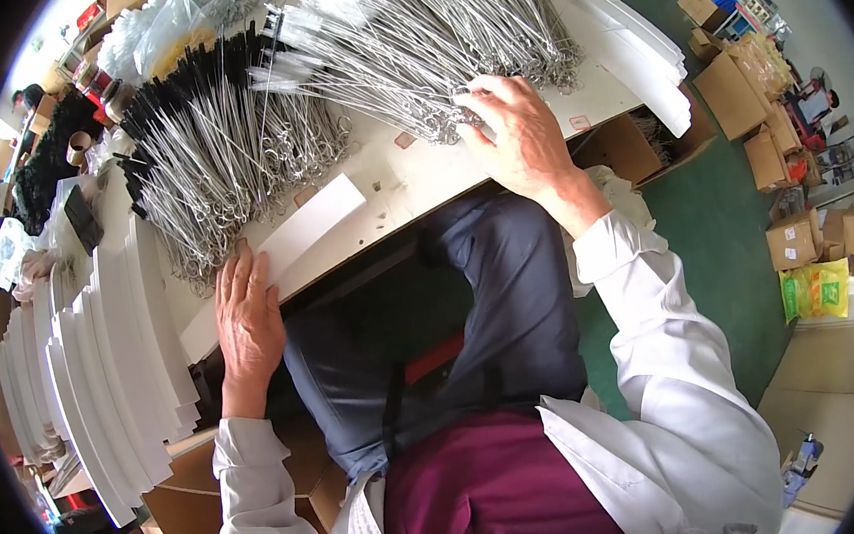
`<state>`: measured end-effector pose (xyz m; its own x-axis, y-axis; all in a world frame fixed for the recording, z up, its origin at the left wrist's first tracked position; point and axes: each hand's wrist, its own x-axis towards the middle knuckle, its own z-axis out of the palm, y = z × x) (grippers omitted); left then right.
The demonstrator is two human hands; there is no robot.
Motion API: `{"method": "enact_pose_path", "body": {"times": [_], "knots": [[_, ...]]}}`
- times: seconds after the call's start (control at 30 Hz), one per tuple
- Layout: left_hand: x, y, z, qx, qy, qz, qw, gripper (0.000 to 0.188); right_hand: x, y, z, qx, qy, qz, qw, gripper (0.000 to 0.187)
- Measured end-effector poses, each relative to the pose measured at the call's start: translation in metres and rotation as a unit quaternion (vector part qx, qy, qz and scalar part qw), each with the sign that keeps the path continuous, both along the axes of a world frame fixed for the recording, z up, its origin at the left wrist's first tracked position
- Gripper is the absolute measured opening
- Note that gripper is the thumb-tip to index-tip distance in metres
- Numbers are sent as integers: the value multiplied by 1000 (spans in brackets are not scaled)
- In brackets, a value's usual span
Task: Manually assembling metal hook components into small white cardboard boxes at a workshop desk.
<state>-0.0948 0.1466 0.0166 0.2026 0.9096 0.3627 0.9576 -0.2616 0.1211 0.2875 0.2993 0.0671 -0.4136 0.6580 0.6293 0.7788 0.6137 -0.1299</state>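
Observation:
My left hand point(248, 321) lies with fingers stretched out at the front edge of the table, over a long white strip point(318, 220). Just beyond its fingertips are the looped ends of thin wire brushes with black bristles point(202, 149), heaped on the left. Farther right, my right hand point(522, 139) reaches onto a large heap of wire brushes with white bristles point(429, 41). Its thumb and fingers close around looped wire ends at the heap's near side. How many wires they hold is hidden.
Stacked white strips point(114, 362) stand at the left, and more white strips point(630, 40) lie on the table's right end. An open cardboard box point(629, 151) is under the right edge. Plastic bags point(153, 38) lie at the back left. Cardboard boxes point(734, 92) stand beyond the green floor.

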Motion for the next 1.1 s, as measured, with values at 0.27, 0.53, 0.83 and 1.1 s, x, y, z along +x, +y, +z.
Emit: {"method": "enact_pose_path", "body": {"times": [0.27,0.53,0.83,1.1], "knots": [[31,2,16,66,-48,-17,997,37,4,15,4,7,-9,55,998,17],[88,41,43,89,-174,-112,974,30,11,14,13,-9,-91,73,993,15],[140,87,55,-121,-396,-74,907,34,-18,-11,33,2,25,111,994,11],[170,126,37,-344,-773,-62,530,38,-33,-19,12,-55,101,190,975,6]]}}
